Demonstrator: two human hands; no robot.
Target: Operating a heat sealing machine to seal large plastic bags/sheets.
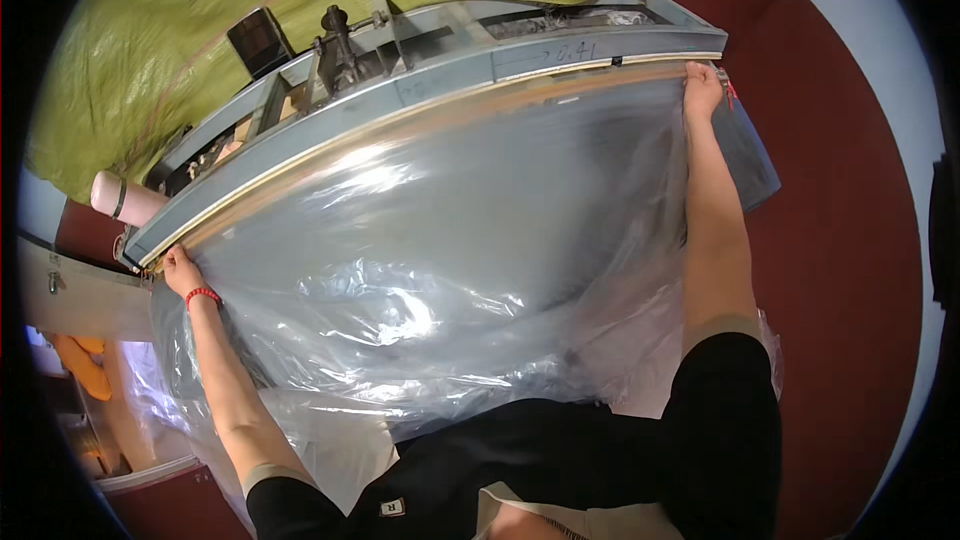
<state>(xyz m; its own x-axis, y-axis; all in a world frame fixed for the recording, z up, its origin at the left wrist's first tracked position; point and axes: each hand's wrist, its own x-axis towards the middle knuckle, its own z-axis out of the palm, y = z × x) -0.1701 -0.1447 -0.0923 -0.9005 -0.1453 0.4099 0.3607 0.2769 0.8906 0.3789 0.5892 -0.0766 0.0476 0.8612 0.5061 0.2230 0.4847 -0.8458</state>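
Black shirt nearest; both hands pinch clear film along a metal frame, pink bottle by its left end.

1. A thin, clear plastic sheet is spreading wide across the middle of the scene, looking greyish and throwing back bright patches of glare.
2. Its far edge is running fairly straight along the near side of a grey metal frame, reaching almost from the left end to the right.
3. Its near part is hanging loose, sagging into folds and wrinkles, with crumpled plastic gathering at the near left and near right.
4. The long metal frame is stretching across the far side, its left end sitting nearer than its right.
5. A narrow, pale strip is lining the frame's near lower edge.
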